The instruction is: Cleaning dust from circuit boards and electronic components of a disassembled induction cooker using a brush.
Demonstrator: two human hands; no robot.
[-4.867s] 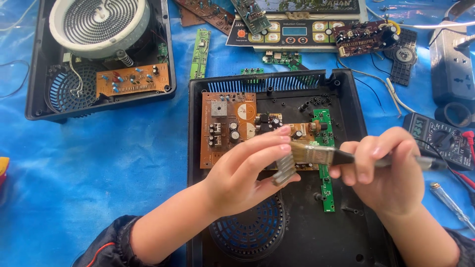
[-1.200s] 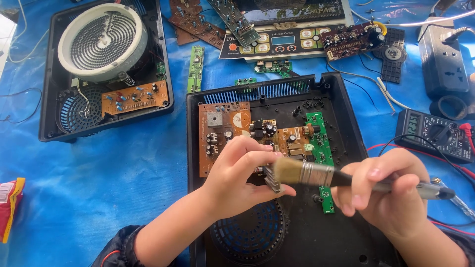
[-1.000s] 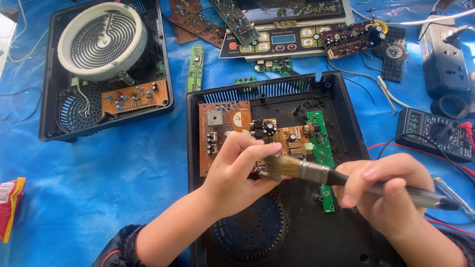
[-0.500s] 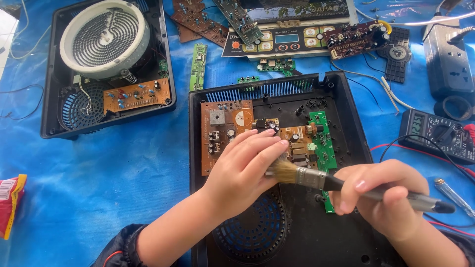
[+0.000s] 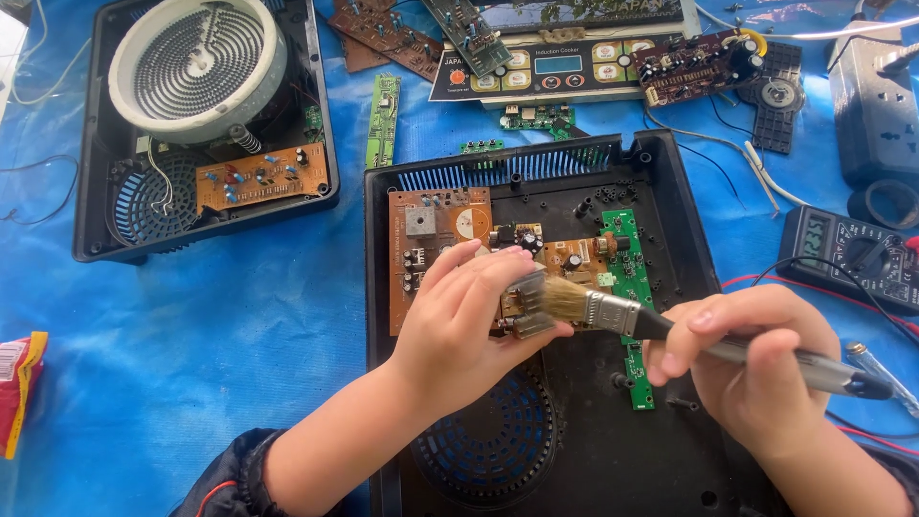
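Blue tarpaulin (image 5: 239, 316) covers the whole work surface, strewn with electronics. Biggest on it is the open black cooker housing (image 5: 689, 239) in the centre and lower middle of the frame, with a brown circuit board (image 5: 431, 225) and a narrow green board (image 5: 627, 268) seated inside and a round fan grille (image 5: 498, 450) at its lower edge. A second black housing (image 5: 96, 220) sits in the upper left, carrying a white coil heater (image 5: 196, 62). A control panel (image 5: 565, 67) and loose boards lie along the top; a multimeter (image 5: 847, 254) rests at the right edge.

At centre, the left hand (image 5: 459, 325) is clamped around a small metal-finned part (image 5: 522, 306), held just over the brown board. The right hand (image 5: 756, 369) is wrapped tight on a paintbrush (image 5: 613, 311), bristles touching that part. Judging by this, dusting is under way; the housing is open and nothing looks reassembled.
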